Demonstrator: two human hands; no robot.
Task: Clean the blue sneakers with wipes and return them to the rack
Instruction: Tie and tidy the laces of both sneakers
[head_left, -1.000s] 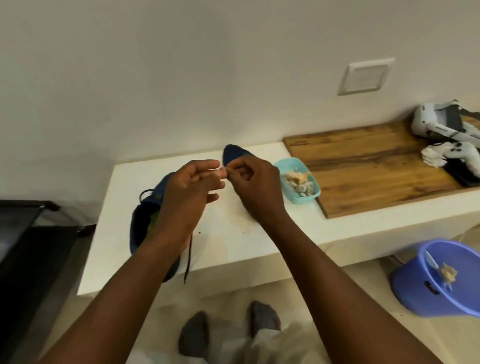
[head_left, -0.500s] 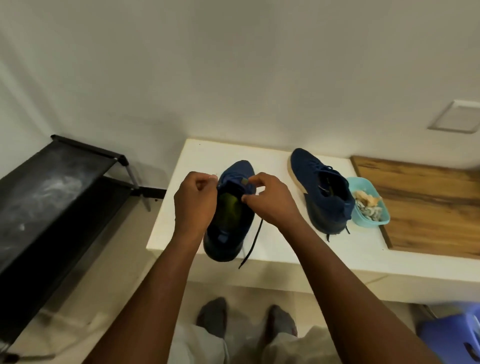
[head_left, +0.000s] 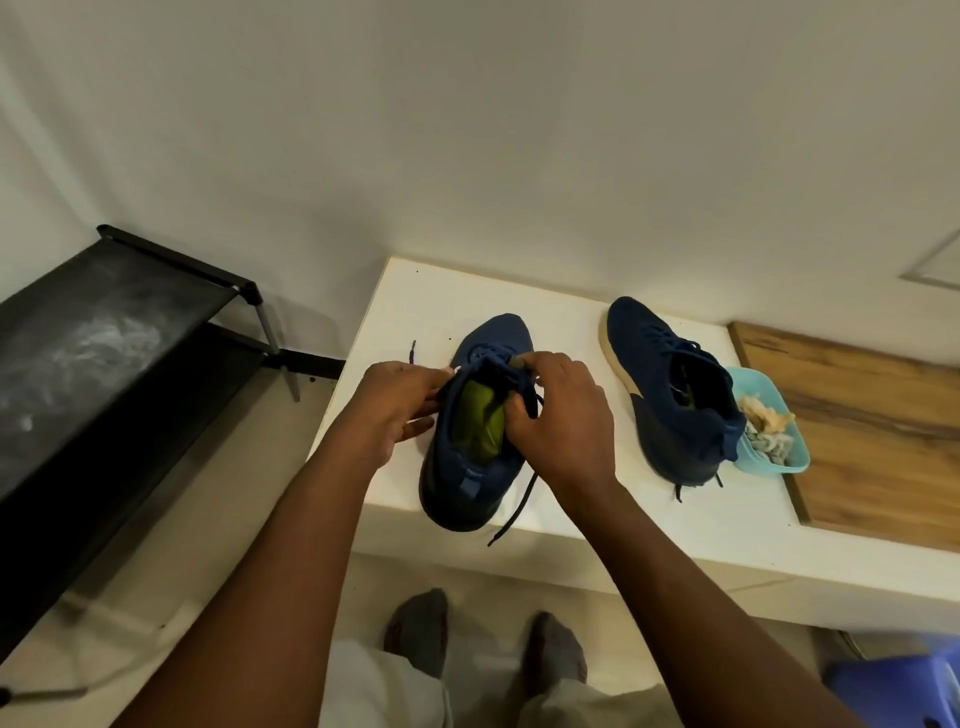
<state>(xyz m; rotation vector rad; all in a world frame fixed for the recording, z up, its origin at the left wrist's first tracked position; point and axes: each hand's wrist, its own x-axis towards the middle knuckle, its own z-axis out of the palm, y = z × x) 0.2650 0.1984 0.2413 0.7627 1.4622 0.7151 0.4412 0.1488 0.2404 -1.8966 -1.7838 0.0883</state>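
Observation:
Two blue sneakers stand on a white ledge (head_left: 571, 514). The nearer sneaker (head_left: 470, 452) has a green insole, its heel at the ledge's front edge and a dark lace trailing over it. My left hand (head_left: 397, 402) holds the left side of its collar. My right hand (head_left: 558, 418) pinches the tongue and lace on the right side. The second sneaker (head_left: 670, 395), with a cream sole, stands untouched to the right, toe toward the wall. A black shoe rack (head_left: 104, 332) stands on the floor at the left.
A teal tub (head_left: 779, 447) of used wipes sits beside the second sneaker, against a wooden board (head_left: 883, 431). A blue plastic bucket (head_left: 898, 691) stands on the floor at the lower right. My socked feet (head_left: 483, 634) are below the ledge.
The view swung left, bringing the rack and both sneakers into sight. My hands dropped from in front of the ledge onto the nearer sneaker's opening and closed on its collar and tongue.

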